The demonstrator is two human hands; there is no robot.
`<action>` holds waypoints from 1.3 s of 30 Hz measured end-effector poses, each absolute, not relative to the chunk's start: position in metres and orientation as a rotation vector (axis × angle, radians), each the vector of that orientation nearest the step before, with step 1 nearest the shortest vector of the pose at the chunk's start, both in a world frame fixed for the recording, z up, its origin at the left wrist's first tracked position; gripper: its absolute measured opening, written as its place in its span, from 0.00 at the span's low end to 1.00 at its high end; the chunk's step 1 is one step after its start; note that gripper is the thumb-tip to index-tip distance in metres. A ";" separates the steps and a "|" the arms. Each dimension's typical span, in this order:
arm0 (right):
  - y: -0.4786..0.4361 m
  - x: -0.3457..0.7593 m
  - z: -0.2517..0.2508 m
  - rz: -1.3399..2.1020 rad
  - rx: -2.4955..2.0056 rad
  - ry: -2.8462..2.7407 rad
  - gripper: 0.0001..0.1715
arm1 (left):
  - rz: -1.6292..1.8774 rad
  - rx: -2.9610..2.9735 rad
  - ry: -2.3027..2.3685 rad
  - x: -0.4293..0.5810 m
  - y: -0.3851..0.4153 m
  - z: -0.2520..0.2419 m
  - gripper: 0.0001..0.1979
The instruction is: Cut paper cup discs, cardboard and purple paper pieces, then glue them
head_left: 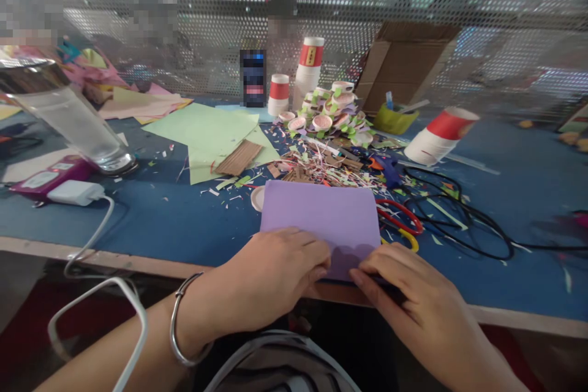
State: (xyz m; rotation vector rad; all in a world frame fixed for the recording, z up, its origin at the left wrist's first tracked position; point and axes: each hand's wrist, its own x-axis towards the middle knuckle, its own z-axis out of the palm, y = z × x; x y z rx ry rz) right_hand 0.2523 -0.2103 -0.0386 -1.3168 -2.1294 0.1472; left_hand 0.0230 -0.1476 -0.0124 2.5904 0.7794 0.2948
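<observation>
A sheet of purple paper (pixel 321 205), seemingly folded, lies at the table's front edge. My left hand (pixel 285 269) rests on its left side with the fingers curled over the near part and the thumb low at the edge. At the near right corner my right hand (pixel 408 294) pinches the paper between thumb and fingers. Partly beneath its right side are scissors with red and yellow handles (pixel 404 220); their blades are hidden. A small white round piece (pixel 258 198) shows at the paper's left edge.
Behind the paper lie scraps (pixel 312 165), a cardboard piece (pixel 239 157), green sheets (pixel 206 128) and small decorated cup pieces (pixel 331 113). Stacked paper cups (pixel 441 135), a glue gun (pixel 390 170) and a black cable (pixel 478 214) are right; a glass (pixel 82 116) and power strip (pixel 50 179) left.
</observation>
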 end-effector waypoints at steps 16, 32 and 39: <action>-0.221 0.271 -0.047 0.200 -1.373 -2.071 0.07 | 0.297 2.387 0.958 -0.004 -0.147 -0.015 0.10; -0.220 0.272 -0.049 0.217 -1.392 -2.069 0.08 | 0.230 2.272 0.924 -0.012 -0.136 -0.009 0.10; -0.222 0.274 -0.050 0.181 -1.386 -2.060 0.09 | 0.246 2.353 1.075 -0.014 -0.140 -0.015 0.15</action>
